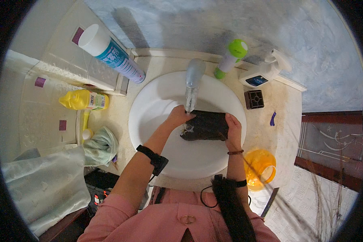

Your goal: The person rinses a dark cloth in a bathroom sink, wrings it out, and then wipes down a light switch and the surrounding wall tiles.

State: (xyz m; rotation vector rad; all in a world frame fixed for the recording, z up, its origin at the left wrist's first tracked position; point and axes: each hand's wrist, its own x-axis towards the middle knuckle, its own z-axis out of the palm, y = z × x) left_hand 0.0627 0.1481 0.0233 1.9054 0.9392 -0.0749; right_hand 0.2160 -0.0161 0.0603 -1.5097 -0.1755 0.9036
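Note:
A black, roughly rectangular thing (209, 126) is held level over the white oval washbasin (161, 164); the picture does not show its exact kind. My left hand (180, 117) grips its left end, right under the spout of the faucet (194, 74). At its other end, my right hand (233, 128) has the fingers closed round the edge. Water seems to run from the spout onto the left part, where a pale, foamy patch shows. The fingers behind and beneath the black thing are hidden.
Left of the basin are a tall spray can (113, 54), a yellow bottle (86, 99) and a pale green cloth (102, 147). To the right stand a green-topped canister (232, 58), a white spray bottle (266, 71), a black gridded box (254, 99) and an orange plastic container (259, 169).

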